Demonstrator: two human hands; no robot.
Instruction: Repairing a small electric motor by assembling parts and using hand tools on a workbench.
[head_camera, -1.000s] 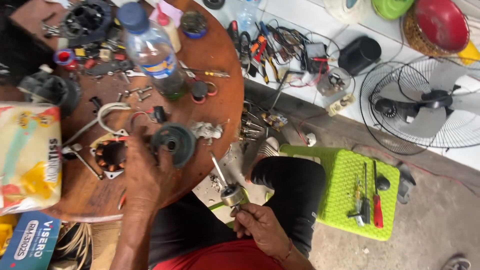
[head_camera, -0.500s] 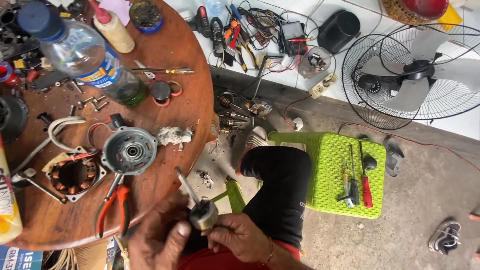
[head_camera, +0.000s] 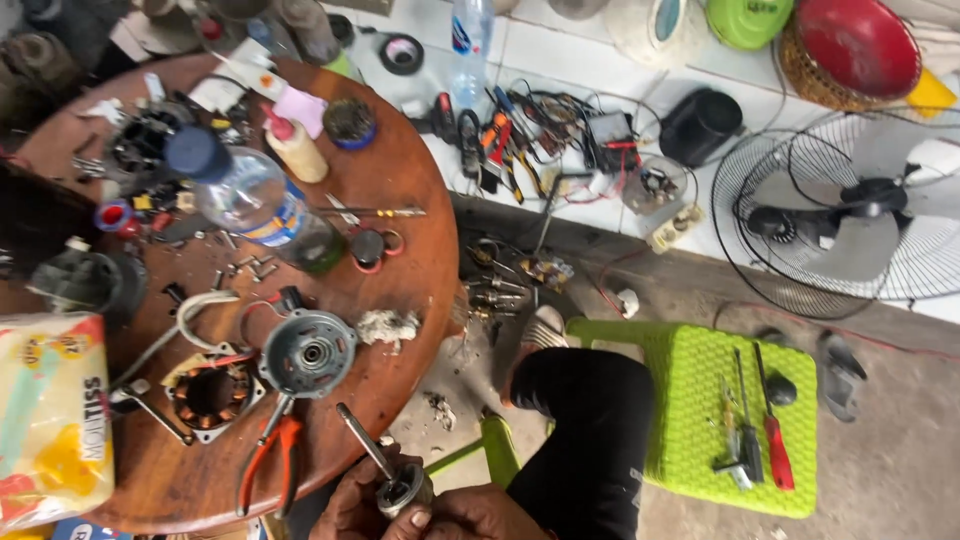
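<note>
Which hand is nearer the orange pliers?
Left. The left hand grips the rotor just right of the pliers at the table edge; the right hand lies farther right, beyond the rotor.

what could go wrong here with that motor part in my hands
The rotor with its shaft is held in both hands, left hand and right hand, off the table's edge, over the floor; a slip might drop it. Loose screws lie scattered by the water bottle and could roll away. The pliers sit near the rim and may get knocked off.
</note>
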